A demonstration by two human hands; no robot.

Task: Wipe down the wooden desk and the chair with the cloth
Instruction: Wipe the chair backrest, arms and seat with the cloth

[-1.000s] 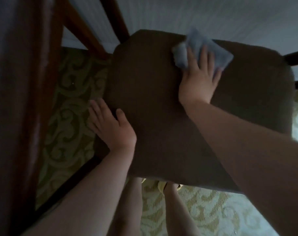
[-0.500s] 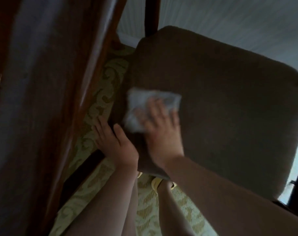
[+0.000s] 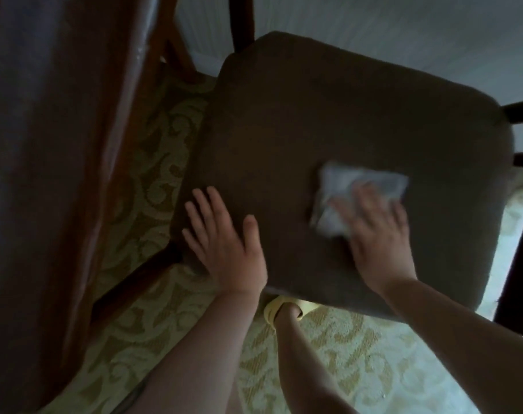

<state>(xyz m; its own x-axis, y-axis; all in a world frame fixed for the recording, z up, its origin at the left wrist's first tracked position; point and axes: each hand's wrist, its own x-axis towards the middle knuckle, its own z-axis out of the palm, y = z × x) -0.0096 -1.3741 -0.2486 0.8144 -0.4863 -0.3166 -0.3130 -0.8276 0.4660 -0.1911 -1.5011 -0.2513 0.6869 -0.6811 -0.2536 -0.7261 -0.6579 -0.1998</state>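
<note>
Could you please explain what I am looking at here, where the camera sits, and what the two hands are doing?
The camera is worn on a person's head and looks down, so the arms come in from the bottom. Below is a brown chair seat on patterned carpet; the dark wooden desk runs along the left. The right hand presses a pale cloth flat on the seat, blurred as if wiping. The left hand rests open on the seat's near left corner, holding nothing.

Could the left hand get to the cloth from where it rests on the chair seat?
Probably yes. The left hand lies flat on the chair seat, and only bare upholstery separates it from the cloth. The right hand presses on the cloth, covering its near part.
</note>
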